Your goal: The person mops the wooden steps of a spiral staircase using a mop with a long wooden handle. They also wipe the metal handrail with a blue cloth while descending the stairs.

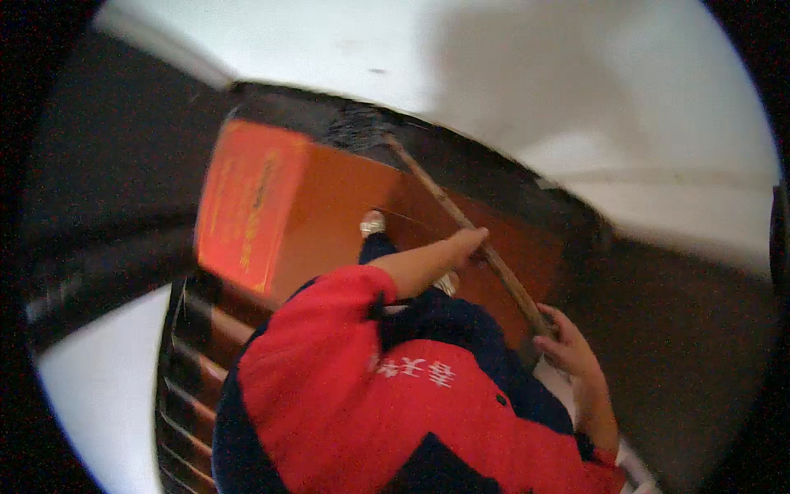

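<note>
My left hand [468, 244] is closed round the middle of a wooden handle [444, 200]. Lower down, my right hand [560, 343] grips the same handle near the end closer to me. The handle slants up and leftward to a dark, blurred head of strands or bristles [358, 128], which lies on the dark border by the white wall. Whether it is a mop or a broom, I cannot tell. Below the handle are my shoes, one a light patterned shoe [372, 223], on a reddish-brown floor [345, 197].
A bright red panel or mat [250, 204] with gold writing lies at the left. A white wall [345, 55] with a large shadow rises beyond the dark border. Dark, step-like bands [191, 358] run down the lower left. The view is blurred.
</note>
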Available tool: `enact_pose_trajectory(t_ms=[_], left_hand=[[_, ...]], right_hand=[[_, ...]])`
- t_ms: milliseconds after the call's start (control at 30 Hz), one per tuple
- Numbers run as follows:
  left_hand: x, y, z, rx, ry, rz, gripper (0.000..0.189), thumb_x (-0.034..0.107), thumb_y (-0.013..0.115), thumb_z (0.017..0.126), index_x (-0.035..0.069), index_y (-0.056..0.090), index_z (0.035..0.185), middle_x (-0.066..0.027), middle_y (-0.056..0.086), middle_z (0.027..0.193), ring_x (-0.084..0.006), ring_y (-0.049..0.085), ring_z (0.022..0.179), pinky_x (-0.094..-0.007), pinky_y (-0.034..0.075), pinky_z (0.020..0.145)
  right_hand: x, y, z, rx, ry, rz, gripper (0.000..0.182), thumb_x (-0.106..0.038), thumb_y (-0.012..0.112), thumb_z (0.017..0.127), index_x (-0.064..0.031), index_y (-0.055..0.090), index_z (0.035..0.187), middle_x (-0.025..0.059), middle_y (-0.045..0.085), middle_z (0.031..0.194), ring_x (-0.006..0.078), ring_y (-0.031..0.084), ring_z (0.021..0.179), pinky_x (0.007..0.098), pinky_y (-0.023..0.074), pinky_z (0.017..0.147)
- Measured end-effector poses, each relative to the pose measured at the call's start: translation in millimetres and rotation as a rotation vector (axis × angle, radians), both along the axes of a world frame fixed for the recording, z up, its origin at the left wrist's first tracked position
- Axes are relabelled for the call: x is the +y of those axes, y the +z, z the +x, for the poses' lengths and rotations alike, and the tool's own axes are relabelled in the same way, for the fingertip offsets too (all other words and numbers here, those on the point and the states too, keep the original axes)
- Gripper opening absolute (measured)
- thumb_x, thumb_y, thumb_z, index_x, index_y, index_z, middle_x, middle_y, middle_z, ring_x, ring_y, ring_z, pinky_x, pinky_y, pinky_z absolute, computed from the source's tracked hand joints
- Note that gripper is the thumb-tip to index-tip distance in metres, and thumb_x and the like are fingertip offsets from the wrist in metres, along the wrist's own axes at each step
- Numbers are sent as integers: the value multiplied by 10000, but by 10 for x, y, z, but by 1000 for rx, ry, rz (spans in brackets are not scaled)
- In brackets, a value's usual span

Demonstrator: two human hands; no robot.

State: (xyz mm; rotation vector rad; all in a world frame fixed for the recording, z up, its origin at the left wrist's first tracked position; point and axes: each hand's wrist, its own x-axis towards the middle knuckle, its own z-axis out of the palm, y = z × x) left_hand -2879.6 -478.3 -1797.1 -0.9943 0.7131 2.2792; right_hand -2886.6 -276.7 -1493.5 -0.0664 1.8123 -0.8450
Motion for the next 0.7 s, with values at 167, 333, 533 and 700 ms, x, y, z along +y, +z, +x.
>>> enact_pose_trajectory(t_ms=[167,333,533,700], left_hand=[[1472,392,125,24,-357,64,366,388,451,948,31,529,933,-108,555,787,-237,565,660,-391,495,555],[3027,258,127,-44,-807,19,334,366,495,923,45,541,845,-104,557,769,-228,578,644,-361,527,578],[3851,600,171,42,-777,-85,226,284,569,885,58,566,892,-130,601,918,-252,633,773,-406,565,633],[4276,471,193,66,-771,47,226,284,601,867,72,574,943,-101,586,868,-245,606,763,-427,551,662]], right_hand=[[1462,284,577,-19,-209,99,572,-121,638,832,-77,393,1348,92,548,1200,200,516,1094,321,420,913],[2698,257,1355,42,-321,261,639,-155,656,819,-108,340,1373,154,586,1184,280,572,1086,373,458,915],[2903,570,1682,14,-394,385,707,-45,677,750,-119,312,1351,57,548,688,145,514,489,301,410,434],[2868,1171,1585,62,-107,500,749,10,646,705,-114,284,1349,93,569,664,183,572,510,317,437,445]])
